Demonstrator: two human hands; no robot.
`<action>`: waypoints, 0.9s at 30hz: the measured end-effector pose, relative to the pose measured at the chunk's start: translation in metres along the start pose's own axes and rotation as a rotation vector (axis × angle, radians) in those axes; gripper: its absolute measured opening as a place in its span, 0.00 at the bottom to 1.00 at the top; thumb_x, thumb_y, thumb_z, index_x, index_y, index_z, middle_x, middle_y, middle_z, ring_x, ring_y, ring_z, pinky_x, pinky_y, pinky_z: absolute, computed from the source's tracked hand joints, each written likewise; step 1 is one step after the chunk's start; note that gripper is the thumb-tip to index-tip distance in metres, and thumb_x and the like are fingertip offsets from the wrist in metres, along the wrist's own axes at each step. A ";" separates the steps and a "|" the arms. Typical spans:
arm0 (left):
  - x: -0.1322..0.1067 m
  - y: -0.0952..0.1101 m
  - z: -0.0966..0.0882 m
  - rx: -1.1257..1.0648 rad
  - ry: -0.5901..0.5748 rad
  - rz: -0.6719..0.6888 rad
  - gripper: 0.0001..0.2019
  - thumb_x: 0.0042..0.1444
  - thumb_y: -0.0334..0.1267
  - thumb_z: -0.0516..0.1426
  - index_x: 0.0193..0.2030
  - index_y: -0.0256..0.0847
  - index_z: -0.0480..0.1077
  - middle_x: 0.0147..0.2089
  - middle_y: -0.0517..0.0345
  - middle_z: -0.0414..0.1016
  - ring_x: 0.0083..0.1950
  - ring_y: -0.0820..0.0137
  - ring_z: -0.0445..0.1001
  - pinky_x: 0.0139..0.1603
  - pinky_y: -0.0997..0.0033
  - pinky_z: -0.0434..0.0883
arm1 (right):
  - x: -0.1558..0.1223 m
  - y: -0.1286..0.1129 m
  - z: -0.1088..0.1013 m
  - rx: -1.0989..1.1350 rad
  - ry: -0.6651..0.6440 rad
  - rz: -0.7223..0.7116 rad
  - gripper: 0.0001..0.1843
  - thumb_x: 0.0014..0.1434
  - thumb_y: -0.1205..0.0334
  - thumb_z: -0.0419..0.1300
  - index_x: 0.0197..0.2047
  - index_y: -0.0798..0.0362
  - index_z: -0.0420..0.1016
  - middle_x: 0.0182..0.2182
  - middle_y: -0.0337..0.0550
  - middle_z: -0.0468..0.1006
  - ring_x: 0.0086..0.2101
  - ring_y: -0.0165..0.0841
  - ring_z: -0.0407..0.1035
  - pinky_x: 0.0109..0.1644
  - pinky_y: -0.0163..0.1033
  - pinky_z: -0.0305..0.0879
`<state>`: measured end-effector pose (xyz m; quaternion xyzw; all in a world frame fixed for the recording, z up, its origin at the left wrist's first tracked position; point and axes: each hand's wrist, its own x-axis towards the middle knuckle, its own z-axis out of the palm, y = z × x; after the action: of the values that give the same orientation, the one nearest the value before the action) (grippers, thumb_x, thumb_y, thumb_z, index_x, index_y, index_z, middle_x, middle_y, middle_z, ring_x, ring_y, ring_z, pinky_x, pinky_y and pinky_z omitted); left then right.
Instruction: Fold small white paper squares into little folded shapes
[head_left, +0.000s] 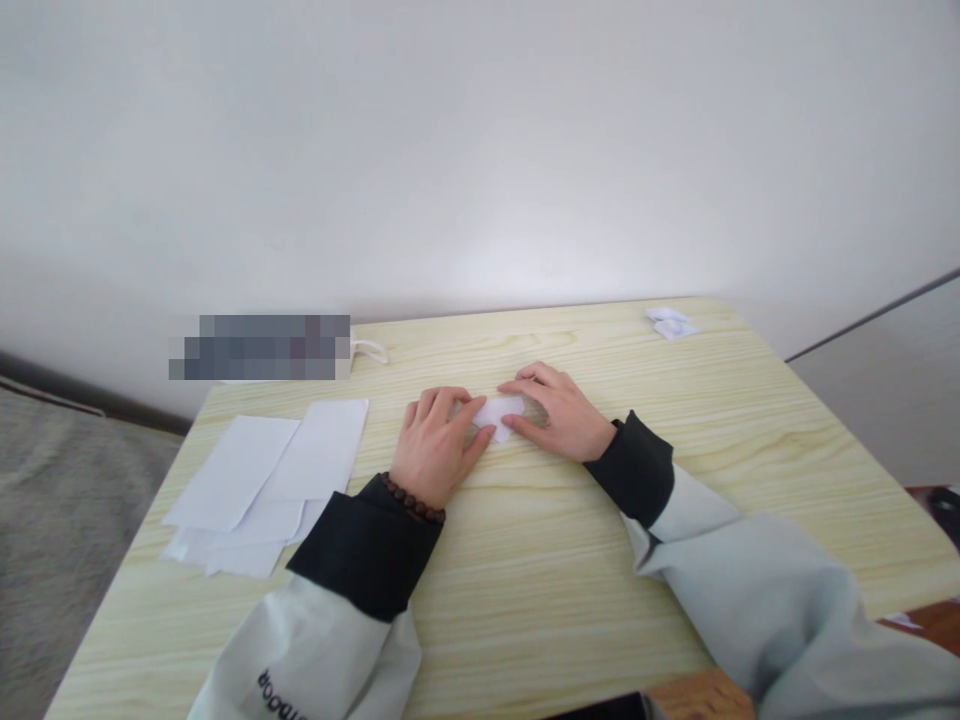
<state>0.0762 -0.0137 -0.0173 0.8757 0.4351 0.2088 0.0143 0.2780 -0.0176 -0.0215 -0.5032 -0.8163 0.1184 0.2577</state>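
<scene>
A small folded piece of white paper lies on the table between my two hands. My left hand is at its left end, with thumb and index finger touching the edge. From the other side, the thumb and fingertips of my right hand hold its right end. Both hands are closed lightly around the paper, low over the tabletop. A dark beaded bracelet circles my left wrist.
White paper sheets lie overlapping at the table's left. Folded white papers sit at the back right. A blurred-out item with a white cord loop is at the back left. A wall borders the wooden table.
</scene>
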 end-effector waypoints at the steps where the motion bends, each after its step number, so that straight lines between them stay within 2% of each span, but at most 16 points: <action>1: 0.000 0.000 0.001 -0.005 0.001 -0.004 0.15 0.57 0.42 0.56 0.50 0.40 0.71 0.46 0.49 0.71 0.49 0.58 0.66 0.46 0.56 0.66 | 0.000 0.000 0.000 0.005 0.003 -0.003 0.21 0.57 0.52 0.59 0.50 0.55 0.72 0.44 0.50 0.70 0.46 0.40 0.64 0.52 0.47 0.59; 10: 0.000 -0.003 0.003 -0.040 0.010 -0.015 0.17 0.57 0.42 0.57 0.52 0.40 0.70 0.46 0.49 0.69 0.48 0.59 0.65 0.48 0.56 0.66 | 0.000 0.003 -0.001 0.068 0.022 -0.085 0.14 0.58 0.54 0.59 0.45 0.53 0.73 0.42 0.47 0.71 0.44 0.37 0.65 0.51 0.44 0.61; 14: 0.001 -0.004 0.002 -0.063 0.032 0.023 0.16 0.57 0.42 0.57 0.50 0.40 0.70 0.45 0.49 0.69 0.49 0.59 0.66 0.48 0.57 0.67 | 0.001 0.002 0.000 0.064 0.044 -0.120 0.13 0.59 0.54 0.58 0.43 0.53 0.73 0.40 0.46 0.72 0.43 0.37 0.65 0.50 0.44 0.61; 18: 0.003 -0.005 0.002 -0.102 0.049 0.047 0.12 0.56 0.40 0.58 0.46 0.39 0.71 0.45 0.50 0.70 0.49 0.60 0.66 0.49 0.57 0.67 | 0.001 0.002 0.000 0.086 0.043 -0.117 0.15 0.59 0.54 0.58 0.46 0.53 0.72 0.37 0.45 0.73 0.41 0.37 0.65 0.49 0.45 0.62; 23: 0.004 -0.005 0.000 -0.138 0.024 0.065 0.08 0.56 0.38 0.58 0.41 0.39 0.70 0.41 0.52 0.72 0.47 0.60 0.66 0.49 0.58 0.67 | 0.001 0.004 0.001 0.089 0.041 -0.111 0.14 0.59 0.55 0.59 0.44 0.52 0.76 0.37 0.46 0.72 0.40 0.36 0.65 0.47 0.44 0.63; 27: 0.005 -0.008 0.001 -0.150 0.029 0.095 0.11 0.56 0.39 0.58 0.45 0.39 0.71 0.40 0.53 0.73 0.46 0.61 0.67 0.48 0.58 0.68 | 0.000 0.005 0.002 0.111 0.044 -0.131 0.12 0.59 0.56 0.58 0.43 0.51 0.77 0.36 0.45 0.72 0.38 0.34 0.66 0.45 0.42 0.64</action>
<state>0.0736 -0.0046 -0.0181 0.8888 0.3763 0.2538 0.0639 0.2809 -0.0148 -0.0252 -0.4362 -0.8338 0.1353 0.3101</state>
